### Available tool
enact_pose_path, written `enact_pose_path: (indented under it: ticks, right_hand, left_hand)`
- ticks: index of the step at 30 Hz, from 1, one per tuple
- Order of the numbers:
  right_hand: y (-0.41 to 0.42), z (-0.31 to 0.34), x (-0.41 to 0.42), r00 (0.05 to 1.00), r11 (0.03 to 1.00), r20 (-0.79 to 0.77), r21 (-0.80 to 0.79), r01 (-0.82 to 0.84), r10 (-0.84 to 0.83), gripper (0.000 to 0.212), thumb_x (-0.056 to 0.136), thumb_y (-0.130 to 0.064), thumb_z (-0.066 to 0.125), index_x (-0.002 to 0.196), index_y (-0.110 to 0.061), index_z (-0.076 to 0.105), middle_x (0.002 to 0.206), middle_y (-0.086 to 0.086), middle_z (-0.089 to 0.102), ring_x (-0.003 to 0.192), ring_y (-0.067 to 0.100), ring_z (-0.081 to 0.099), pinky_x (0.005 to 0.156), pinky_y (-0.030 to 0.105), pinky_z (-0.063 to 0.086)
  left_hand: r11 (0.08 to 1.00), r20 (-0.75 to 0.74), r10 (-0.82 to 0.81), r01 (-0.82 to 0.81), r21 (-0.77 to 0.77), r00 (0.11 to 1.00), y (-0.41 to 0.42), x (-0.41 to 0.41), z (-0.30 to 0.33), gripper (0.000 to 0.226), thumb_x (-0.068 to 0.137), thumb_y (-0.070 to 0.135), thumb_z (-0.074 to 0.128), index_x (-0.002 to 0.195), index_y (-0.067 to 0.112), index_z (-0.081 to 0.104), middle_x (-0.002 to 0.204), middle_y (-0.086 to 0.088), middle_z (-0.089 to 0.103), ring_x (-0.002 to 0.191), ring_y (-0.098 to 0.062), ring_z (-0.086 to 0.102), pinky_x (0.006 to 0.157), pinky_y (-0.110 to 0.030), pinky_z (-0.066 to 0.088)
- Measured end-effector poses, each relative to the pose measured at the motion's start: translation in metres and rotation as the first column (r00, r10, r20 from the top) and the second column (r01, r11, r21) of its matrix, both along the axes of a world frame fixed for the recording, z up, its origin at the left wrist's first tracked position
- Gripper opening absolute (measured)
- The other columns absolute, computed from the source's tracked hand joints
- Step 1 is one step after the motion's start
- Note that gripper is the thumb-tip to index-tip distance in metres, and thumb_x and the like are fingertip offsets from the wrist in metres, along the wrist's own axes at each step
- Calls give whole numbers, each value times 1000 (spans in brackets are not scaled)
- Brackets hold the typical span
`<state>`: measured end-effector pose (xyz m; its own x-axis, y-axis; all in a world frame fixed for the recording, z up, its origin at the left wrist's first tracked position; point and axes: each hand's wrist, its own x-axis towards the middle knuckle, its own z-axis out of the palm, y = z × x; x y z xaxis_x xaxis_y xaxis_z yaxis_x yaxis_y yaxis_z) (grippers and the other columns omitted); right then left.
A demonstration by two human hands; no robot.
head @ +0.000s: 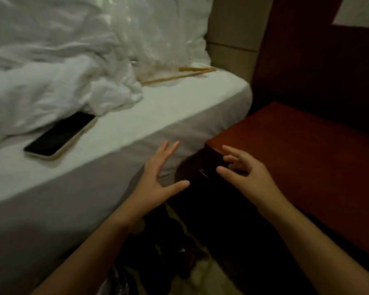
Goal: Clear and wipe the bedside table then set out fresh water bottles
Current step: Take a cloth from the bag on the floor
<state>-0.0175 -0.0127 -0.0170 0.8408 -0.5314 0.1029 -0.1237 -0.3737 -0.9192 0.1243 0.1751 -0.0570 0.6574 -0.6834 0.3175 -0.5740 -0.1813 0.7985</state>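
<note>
Spanning the left, a bed (136, 116) in smooth white sheet with rumpled duvet (51, 77), then the flat, glossy red-brown bedside table (307, 156) at right, a black slab phone (60, 136), and left hand (156, 179) and right hand (247, 171), both splayed and holding nothing, hovering at the table's near corner.
</note>
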Motion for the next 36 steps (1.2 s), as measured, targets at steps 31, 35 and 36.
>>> enact_pose_path:
  ticks: [31,35,36]
  right_hand:
    - [208,-436,89,571,772,-796,-230,-592,200,71,96,-32,39,150,-27,-8,154,14,17,139,32,23,112,40,23]
    - [194,-436,99,611,795,-751,-203,-572,248,61,99,-23,38,151,-21,7,155,15,17,141,34,21,113,41,22]
    - [191,-431,104,623,839,-730,-130,-529,280,60,96,-23,44,150,-20,17,154,14,23,140,32,25,113,40,24]
  left_hand:
    - [934,-254,356,-350,70,899,184,11,-171,83,67,39,78,137,50,37,144,30,40,135,4,38,109,-13,29]
    - [933,-284,356,-355,58,890,188,9,-172,83,67,38,77,139,47,37,144,30,40,135,5,38,108,-12,31]
    - [934,-296,353,-354,49,888,187,8,-171,84,67,37,77,141,44,38,144,30,40,134,6,38,107,-12,31]
